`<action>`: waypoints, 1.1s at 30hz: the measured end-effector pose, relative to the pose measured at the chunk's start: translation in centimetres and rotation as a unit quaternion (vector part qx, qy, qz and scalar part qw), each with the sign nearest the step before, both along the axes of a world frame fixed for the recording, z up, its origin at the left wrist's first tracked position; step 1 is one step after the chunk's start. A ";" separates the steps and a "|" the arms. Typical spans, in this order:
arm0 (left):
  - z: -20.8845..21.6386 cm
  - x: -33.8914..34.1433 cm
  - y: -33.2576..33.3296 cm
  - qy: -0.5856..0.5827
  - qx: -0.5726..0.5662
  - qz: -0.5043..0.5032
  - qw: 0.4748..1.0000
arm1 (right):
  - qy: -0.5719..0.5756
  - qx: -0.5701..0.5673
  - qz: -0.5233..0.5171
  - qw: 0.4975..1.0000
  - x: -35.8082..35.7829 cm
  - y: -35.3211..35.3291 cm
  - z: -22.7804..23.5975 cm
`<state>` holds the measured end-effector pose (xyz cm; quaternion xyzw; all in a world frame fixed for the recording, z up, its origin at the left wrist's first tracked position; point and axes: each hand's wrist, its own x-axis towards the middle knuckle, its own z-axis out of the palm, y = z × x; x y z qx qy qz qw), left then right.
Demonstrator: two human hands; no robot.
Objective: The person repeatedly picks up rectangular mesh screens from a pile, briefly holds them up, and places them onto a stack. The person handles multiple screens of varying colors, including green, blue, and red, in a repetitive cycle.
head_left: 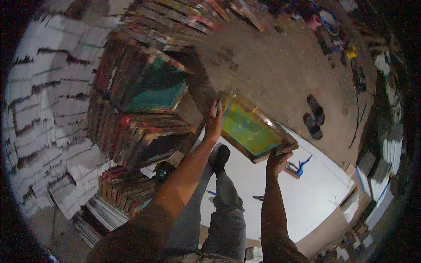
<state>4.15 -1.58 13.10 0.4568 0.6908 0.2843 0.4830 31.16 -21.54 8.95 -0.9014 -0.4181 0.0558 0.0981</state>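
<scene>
A screen-printing frame (pixel 250 129) with brown wooden edges and a yellow-green panel is held up at a tilt in front of me. My left hand (pixel 214 122) grips its left edge, fingers pointing up along the side. At the lower right corner, my right hand (pixel 279 163) is closed around the frame, with the fingertips partly hidden behind it. Below the frame lies a white board or tabletop (pixel 315 193). A small blue-and-brown object (pixel 299 168) rests on that white surface near my right hand; its kind is unclear.
Tall stacks of similar wooden frames (pixel 162 127), some with teal panels, stand close on the left. Beyond them rise piles of white paper (pixel 52 87). Dark sandals (pixel 313 116) lie on the brown floor (pixel 263 65). Cartons and papers (pixel 364 193) line the right.
</scene>
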 end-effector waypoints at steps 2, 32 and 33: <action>-0.7 -2.8 -1.0 -0.033 -0.048 0.087 0.995 | 0.003 -0.039 0.044 0.998 -2.8 2.4 3.4; -4.7 -14.7 -7.7 -0.020 0.101 0.465 0.880 | 0.211 0.128 0.467 0.849 -13.0 33.7 1.4; -5.2 -14.5 -7.1 -0.006 0.122 0.476 0.871 | 0.178 0.170 0.493 0.835 -13.7 35.3 0.0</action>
